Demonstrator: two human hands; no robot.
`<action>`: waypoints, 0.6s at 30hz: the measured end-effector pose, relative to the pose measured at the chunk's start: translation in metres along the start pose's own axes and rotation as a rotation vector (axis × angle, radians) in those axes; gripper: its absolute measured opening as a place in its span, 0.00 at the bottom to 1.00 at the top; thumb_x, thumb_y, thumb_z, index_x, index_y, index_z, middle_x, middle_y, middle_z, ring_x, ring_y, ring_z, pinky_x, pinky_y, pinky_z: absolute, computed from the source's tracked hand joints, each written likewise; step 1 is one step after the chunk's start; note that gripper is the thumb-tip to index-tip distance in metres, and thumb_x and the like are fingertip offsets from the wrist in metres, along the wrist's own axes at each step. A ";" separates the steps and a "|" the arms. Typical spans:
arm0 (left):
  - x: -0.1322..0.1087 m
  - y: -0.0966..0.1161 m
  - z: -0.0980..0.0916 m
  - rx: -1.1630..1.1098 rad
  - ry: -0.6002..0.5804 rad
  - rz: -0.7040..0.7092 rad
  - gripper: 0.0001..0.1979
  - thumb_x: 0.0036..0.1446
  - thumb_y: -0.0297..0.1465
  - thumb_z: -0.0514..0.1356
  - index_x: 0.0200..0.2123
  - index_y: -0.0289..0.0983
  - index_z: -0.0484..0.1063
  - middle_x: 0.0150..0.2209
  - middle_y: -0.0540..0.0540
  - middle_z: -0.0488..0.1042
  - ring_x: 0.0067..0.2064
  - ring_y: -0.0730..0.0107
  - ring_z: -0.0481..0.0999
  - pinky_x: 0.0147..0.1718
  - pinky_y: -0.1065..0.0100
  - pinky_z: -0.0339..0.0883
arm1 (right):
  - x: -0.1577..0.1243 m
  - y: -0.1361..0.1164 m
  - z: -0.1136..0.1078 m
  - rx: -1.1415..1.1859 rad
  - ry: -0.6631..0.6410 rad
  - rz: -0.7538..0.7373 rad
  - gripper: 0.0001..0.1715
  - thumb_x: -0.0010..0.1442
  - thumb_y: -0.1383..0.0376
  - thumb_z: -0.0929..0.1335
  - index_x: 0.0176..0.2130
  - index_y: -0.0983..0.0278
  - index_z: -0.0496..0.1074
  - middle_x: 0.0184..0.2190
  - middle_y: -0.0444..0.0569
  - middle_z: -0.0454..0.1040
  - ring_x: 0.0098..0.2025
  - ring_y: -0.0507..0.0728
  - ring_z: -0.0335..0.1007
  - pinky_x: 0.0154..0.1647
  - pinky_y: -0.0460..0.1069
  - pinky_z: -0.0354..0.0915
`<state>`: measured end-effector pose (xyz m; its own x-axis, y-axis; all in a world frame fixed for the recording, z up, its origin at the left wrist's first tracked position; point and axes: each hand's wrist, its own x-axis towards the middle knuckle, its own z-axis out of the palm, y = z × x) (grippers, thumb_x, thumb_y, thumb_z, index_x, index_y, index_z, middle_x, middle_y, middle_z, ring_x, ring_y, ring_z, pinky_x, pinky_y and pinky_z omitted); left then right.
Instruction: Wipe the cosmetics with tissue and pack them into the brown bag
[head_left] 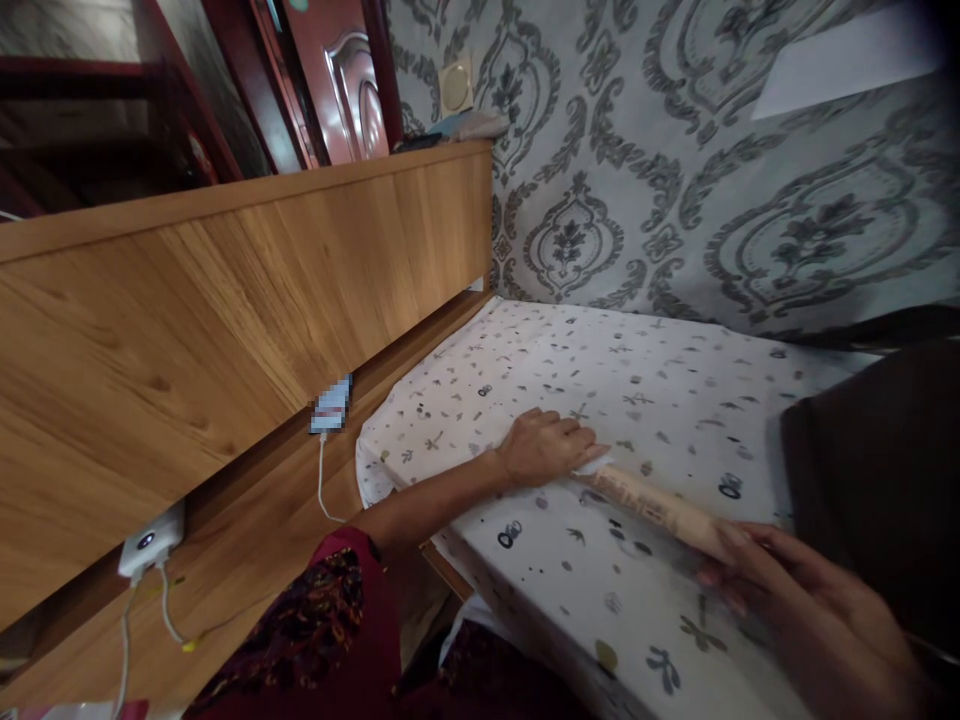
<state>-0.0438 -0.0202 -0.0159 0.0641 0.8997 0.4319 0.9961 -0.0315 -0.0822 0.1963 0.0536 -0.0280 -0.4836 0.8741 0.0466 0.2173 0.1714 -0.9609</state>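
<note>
Between my two hands is a long, narrow tan packet (654, 502) with print along its side and a white end. My left hand (546, 448) is closed at that white end, its knuckles up and its forearm low over the patterned sheet. At the other end, my right hand (802, 575) grips the packet between thumb and fingers. What is inside the packet does not show. Below both hands spreads a white sheet (600, 385) with small leaf and dragonfly prints, covering a raised flat surface.
A wooden panel (300, 270) borders the left side. Along the ledge lie a phone (331, 405) on a white cable and a white power bank (152, 540) with cables plugged in. A dark brown object (877, 480) stands at right. Patterned wallpaper (577, 220) covers the back wall.
</note>
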 end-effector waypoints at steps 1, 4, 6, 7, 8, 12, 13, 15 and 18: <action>0.001 0.003 0.000 0.016 0.010 0.026 0.23 0.70 0.43 0.46 0.36 0.37 0.75 0.31 0.42 0.77 0.36 0.63 0.76 0.36 0.63 0.62 | -0.001 -0.001 0.000 0.027 -0.027 0.061 0.21 0.46 0.43 0.71 0.31 0.54 0.76 0.18 0.53 0.76 0.19 0.61 0.70 0.19 0.51 0.68; 0.006 0.021 0.000 0.036 0.027 0.126 0.22 0.70 0.44 0.47 0.37 0.37 0.76 0.31 0.42 0.76 0.36 0.61 0.76 0.35 0.62 0.62 | -0.004 -0.008 0.001 0.056 -0.047 0.191 0.25 0.41 0.44 0.73 0.35 0.56 0.76 0.19 0.52 0.76 0.22 0.61 0.71 0.24 0.52 0.70; 0.008 0.038 0.001 0.027 0.031 0.181 0.21 0.70 0.43 0.48 0.39 0.37 0.76 0.33 0.42 0.76 0.37 0.60 0.76 0.33 0.62 0.62 | -0.006 -0.011 0.002 0.039 -0.060 0.204 0.27 0.40 0.44 0.73 0.36 0.57 0.76 0.20 0.52 0.76 0.24 0.61 0.71 0.25 0.51 0.71; 0.010 0.047 0.002 0.019 0.031 0.193 0.20 0.70 0.42 0.47 0.40 0.37 0.75 0.34 0.42 0.76 0.38 0.60 0.76 0.33 0.62 0.63 | -0.006 -0.011 0.002 0.036 -0.076 0.205 0.28 0.40 0.44 0.73 0.37 0.57 0.76 0.21 0.51 0.76 0.25 0.61 0.72 0.26 0.51 0.71; 0.011 0.055 0.004 0.010 0.029 0.196 0.20 0.70 0.42 0.47 0.41 0.38 0.75 0.35 0.42 0.76 0.38 0.60 0.75 0.33 0.62 0.63 | -0.006 -0.010 0.003 0.035 -0.092 0.201 0.28 0.40 0.44 0.73 0.37 0.57 0.76 0.23 0.51 0.77 0.26 0.62 0.73 0.27 0.51 0.71; 0.012 0.074 0.006 -0.006 0.013 0.216 0.20 0.70 0.42 0.46 0.43 0.39 0.75 0.37 0.41 0.75 0.40 0.60 0.75 0.33 0.62 0.65 | -0.004 -0.003 0.001 0.032 -0.118 0.171 0.30 0.39 0.44 0.73 0.39 0.58 0.76 0.30 0.51 0.80 0.33 0.64 0.78 0.33 0.52 0.74; 0.012 0.074 0.005 -0.006 0.010 0.225 0.20 0.70 0.42 0.46 0.43 0.39 0.75 0.37 0.41 0.75 0.40 0.60 0.75 0.33 0.62 0.65 | -0.003 -0.002 0.001 0.030 -0.119 0.169 0.30 0.39 0.45 0.73 0.39 0.58 0.76 0.31 0.51 0.80 0.34 0.64 0.78 0.35 0.52 0.74; 0.010 0.071 0.005 -0.005 0.003 0.242 0.21 0.70 0.42 0.45 0.44 0.39 0.75 0.38 0.41 0.75 0.40 0.60 0.75 0.33 0.62 0.65 | -0.003 -0.002 0.002 0.032 -0.139 0.165 0.29 0.39 0.47 0.74 0.39 0.58 0.76 0.36 0.52 0.81 0.36 0.65 0.79 0.37 0.53 0.75; 0.008 0.064 0.005 -0.011 -0.012 0.245 0.21 0.70 0.43 0.45 0.44 0.39 0.75 0.38 0.40 0.75 0.39 0.60 0.74 0.31 0.62 0.65 | -0.004 -0.006 0.005 0.059 -0.166 0.142 0.29 0.35 0.53 0.77 0.39 0.57 0.76 0.41 0.53 0.81 0.42 0.68 0.79 0.41 0.54 0.76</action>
<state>0.0199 -0.0126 -0.0218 0.3032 0.8699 0.3891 0.9515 -0.2540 -0.1734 0.1924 0.0463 -0.0237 -0.5855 0.8000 -0.1310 0.2458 0.0213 -0.9691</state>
